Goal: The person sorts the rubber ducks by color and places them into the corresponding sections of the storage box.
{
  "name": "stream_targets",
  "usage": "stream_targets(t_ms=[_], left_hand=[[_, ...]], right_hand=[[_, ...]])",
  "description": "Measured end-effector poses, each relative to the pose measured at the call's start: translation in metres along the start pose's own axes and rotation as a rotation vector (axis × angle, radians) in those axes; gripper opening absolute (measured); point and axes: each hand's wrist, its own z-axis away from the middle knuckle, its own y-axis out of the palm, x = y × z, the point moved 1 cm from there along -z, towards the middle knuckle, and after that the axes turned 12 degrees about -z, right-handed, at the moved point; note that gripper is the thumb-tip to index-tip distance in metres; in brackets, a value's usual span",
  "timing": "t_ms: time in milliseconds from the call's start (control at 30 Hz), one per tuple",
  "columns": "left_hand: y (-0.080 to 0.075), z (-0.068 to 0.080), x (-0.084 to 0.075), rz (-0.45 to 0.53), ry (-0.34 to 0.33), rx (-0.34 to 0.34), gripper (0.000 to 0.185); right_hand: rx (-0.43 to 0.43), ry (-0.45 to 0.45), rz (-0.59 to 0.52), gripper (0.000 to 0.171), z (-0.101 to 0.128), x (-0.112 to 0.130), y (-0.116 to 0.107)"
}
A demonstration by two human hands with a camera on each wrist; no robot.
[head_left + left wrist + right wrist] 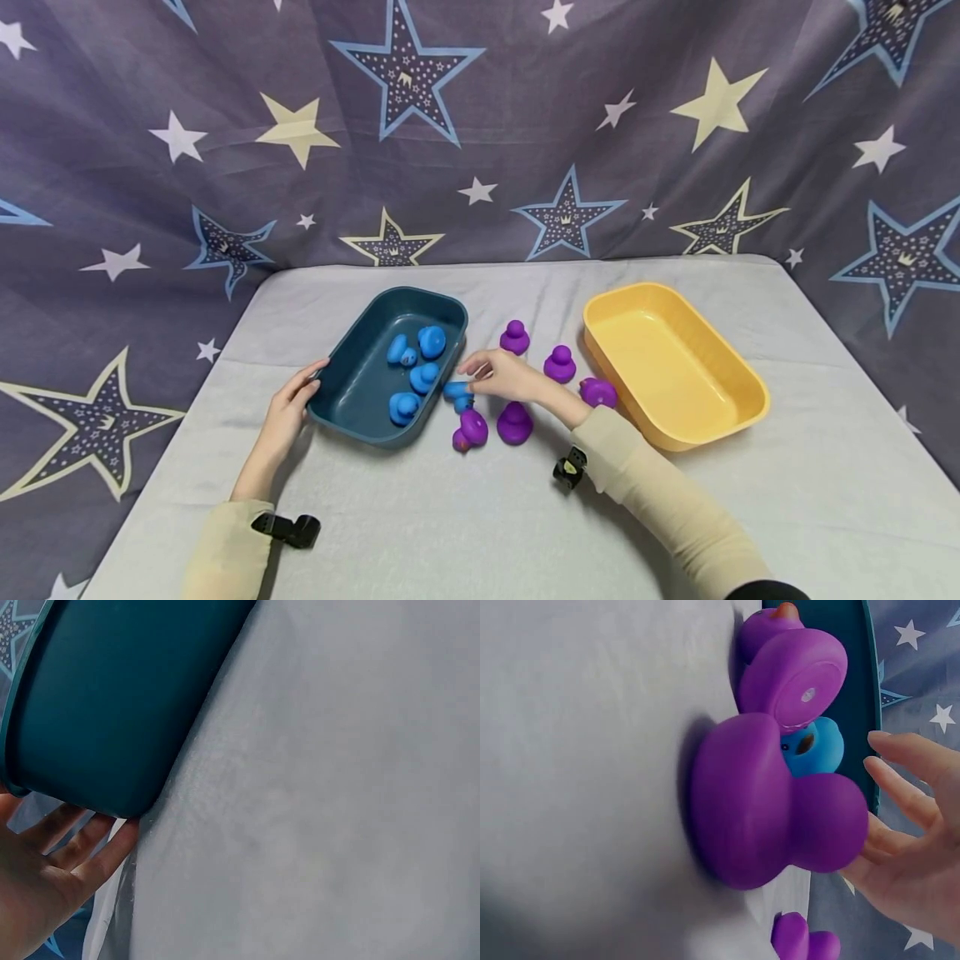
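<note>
My left hand (292,396) rests at the near left rim of the dark teal tub (352,333); in the left wrist view its outstretched fingers (82,844) touch the outer wall. Several blue rubber ducks (424,377) lie inside. Just beyond the tub's right side, my right hand (502,375) hovers by another blue rubber duck (459,402) on the table. The right wrist view shows a gap between its fingers (900,754) and that blue duck (829,742), which purple ducks partly hide. A purple rubber duck (471,428) lies on its side beside it.
More purple ducks stand about the right hand, among them one in front (514,423) and one behind (514,337). A purple duck (597,392) sits against the yellow tub (645,417) at the right. White cloth covers the table (420,517); a starry curtain hangs behind.
</note>
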Motion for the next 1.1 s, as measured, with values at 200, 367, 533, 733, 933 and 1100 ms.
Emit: stream_targets(t_ms=[200, 367, 533, 733, 933, 1100], left_hand=[[0.0, 0.0, 0.0, 0.01, -0.005, 0.001, 0.037], [0.0, 0.0, 0.001, 0.017, -0.007, 0.0, 0.037], [0.0, 0.0, 0.001, 0.017, -0.007, 0.001, 0.037], [0.0, 0.0, 0.001, 0.019, -0.007, -0.002, 0.037], [0.0, 0.0, 0.001, 0.022, -0.007, -0.001, 0.037], [0.0, -0.001, 0.002, 0.024, -0.008, -0.002, 0.037]], right_hand=[[0.015, 0.0, 0.052, 0.028, -0.001, -0.003, 0.002], [0.013, -0.016, 0.058, 0.027, -0.002, -0.003, 0.004], [0.0, -0.018, 0.067, 0.025, -0.001, -0.003, 0.006], [-0.004, -0.014, 0.104, 0.024, -0.001, -0.003, 0.009], [-0.007, -0.017, 0.134, 0.023, -0.002, -0.003, 0.011], [-0.009, -0.02, 0.164, 0.023, -0.004, -0.004, 0.013]])
